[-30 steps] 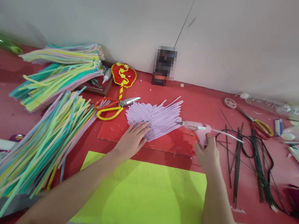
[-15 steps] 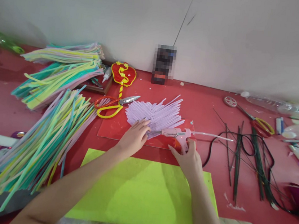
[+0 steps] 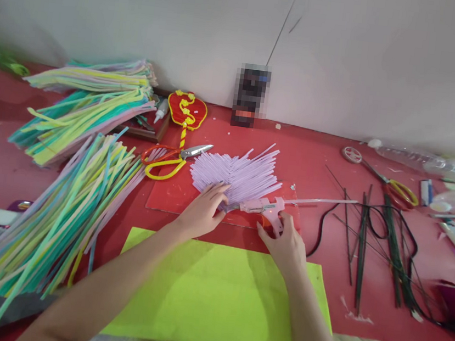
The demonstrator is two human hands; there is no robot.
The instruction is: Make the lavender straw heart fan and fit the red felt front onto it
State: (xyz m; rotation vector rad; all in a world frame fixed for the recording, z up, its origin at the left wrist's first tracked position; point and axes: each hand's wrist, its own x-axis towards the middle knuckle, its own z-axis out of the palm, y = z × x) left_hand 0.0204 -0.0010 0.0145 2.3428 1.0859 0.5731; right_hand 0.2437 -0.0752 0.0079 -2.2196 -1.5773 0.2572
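A fan of lilac pipe cleaners (image 3: 247,173) lies on a red board (image 3: 166,199), spread in two wings from a middle line. My left hand (image 3: 204,209) grips its lower part, with fingertips over the stems and the thumb below. My right hand (image 3: 285,241) is closed around the handle of a pink glue gun (image 3: 264,207). Its nozzle points left and down, close by my left thumb; the exact contact spot is hidden. A clear glue stick (image 3: 323,201) juts out of the back of the gun.
Colourful pipe cleaner bundles (image 3: 56,210) fill the left. Scissors (image 3: 166,163) and a red ornament (image 3: 187,110) lie behind the board. A yellow-green sheet (image 3: 212,296) is in front. Dark wires (image 3: 361,248), a black cord (image 3: 317,231), more scissors (image 3: 401,192) and plastic bottles (image 3: 427,162) lie right.
The glue gun has shifted left and tilted, nozzle lower and the glue stick's back end higher. My right hand has moved slightly left with it. My left hand stays on the lilac pipe cleaners.
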